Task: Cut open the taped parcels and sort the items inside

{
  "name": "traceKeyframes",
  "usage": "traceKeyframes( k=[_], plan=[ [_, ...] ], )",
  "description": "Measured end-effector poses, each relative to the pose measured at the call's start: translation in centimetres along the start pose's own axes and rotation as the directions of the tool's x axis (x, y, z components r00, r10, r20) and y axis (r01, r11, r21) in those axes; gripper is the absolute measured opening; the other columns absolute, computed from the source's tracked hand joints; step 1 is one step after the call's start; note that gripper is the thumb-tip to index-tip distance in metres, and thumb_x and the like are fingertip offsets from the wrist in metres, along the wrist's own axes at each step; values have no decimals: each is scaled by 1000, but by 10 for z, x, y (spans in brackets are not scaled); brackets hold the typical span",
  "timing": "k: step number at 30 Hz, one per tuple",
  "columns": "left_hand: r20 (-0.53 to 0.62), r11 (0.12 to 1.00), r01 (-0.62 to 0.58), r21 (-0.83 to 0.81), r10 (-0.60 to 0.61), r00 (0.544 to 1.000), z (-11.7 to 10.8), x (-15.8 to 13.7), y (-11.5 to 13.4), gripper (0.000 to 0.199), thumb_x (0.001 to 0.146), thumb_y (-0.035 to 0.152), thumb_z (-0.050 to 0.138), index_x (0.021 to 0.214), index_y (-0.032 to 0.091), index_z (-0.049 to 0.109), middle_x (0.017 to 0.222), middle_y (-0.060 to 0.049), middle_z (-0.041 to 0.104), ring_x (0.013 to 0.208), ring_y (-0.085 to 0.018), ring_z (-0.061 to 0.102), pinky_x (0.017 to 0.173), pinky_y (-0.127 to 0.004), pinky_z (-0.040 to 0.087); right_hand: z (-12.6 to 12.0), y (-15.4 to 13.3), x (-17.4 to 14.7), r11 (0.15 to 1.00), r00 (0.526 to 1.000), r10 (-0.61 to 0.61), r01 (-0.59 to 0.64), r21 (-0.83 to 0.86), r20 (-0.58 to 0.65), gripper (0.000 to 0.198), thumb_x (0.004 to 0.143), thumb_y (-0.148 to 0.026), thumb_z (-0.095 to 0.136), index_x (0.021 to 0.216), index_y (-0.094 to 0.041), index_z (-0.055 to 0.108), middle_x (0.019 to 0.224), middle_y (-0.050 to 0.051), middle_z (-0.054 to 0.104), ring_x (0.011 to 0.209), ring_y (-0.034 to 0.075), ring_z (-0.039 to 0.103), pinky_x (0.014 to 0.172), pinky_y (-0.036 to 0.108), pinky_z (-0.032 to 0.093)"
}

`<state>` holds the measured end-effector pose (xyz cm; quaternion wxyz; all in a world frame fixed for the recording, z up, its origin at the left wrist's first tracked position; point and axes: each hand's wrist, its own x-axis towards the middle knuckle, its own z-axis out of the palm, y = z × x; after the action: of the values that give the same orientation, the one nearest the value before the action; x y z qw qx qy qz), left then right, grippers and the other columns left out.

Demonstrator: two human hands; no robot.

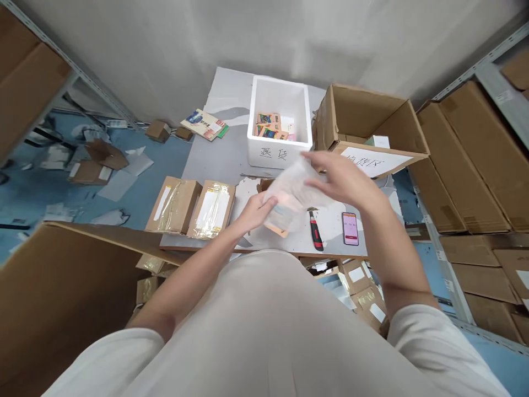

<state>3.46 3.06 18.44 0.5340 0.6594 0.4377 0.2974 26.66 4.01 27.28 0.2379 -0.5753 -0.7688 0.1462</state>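
A sheet or bag of translucent plastic wrap (292, 187), perhaps bubble wrap, is held above the near edge of the table, blurred by motion. My left hand (257, 212) pinches its left side, thumb on top. Over its upper right edge my right hand (343, 175) is closed with fingers and thumb on the plastic. Through the wrap shows something flat and orange (281, 230), whose kind I cannot make out. A brown cardboard piece (265, 184) is partly hidden behind the wrap. Just right of it lies a red and black utility knife (316, 231).
Behind my hands stand a white foam box (256, 144) with several small colourful packets and an open cardboard box (330, 118). Two taped parcels (176, 204) sit at the left, books (204, 124) farther back. A phone (350, 229) lies right. Shelves with cartons (475, 160) flank the table.
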Motion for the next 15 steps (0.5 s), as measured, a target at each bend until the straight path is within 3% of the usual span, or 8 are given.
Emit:
traceKeyframes(
  k=[2,4,5,7,10,15],
  plan=[
    [-54,957,72,-281,-90,994,-3,-7,-15,69,80,70,52,113,11,65,107,-14,71,99,-29,67,85,-39,53,-3,-5,-28,984,963,103,-62,170,-247,39,90,-54,49,107,-23,65,93,7,67,89,23,65,80,43,53],
    [-87,891,106,-442,-159,983,-2,-13,-26,73,78,70,56,122,12,61,113,-15,70,104,-27,66,90,-39,52,12,-11,-55,938,911,234,-119,325,-339,38,94,-51,42,112,-23,62,97,8,66,82,19,64,77,39,54],
    [-92,873,114,-475,-178,980,1,-16,-29,74,78,70,55,125,13,59,113,-15,70,107,-27,65,92,-39,51,26,-15,-66,906,913,278,-146,398,-298,36,92,-50,46,111,-23,62,96,8,66,77,18,63,73,37,54],
    [-78,868,130,-479,-190,979,9,-20,-32,76,80,71,51,129,13,57,111,-14,71,109,-26,64,94,-39,51,58,-23,-78,818,946,312,-222,531,-84,41,85,-51,58,115,-24,59,97,7,66,76,17,63,67,33,55],
    [-76,919,158,-361,-197,977,21,-27,-36,72,82,70,48,126,14,60,101,-12,73,108,-27,64,90,-37,53,94,-28,-75,661,920,392,-299,688,22,57,77,-54,67,125,-27,52,100,6,66,86,19,64,70,34,56],
    [-202,965,189,-182,-225,953,15,-45,-55,62,82,64,52,119,15,64,94,-10,74,105,-28,65,86,-37,54,103,-13,-68,568,907,408,-345,747,109,51,73,-60,68,107,-24,60,90,4,68,84,20,65,69,34,56]
  ],
)
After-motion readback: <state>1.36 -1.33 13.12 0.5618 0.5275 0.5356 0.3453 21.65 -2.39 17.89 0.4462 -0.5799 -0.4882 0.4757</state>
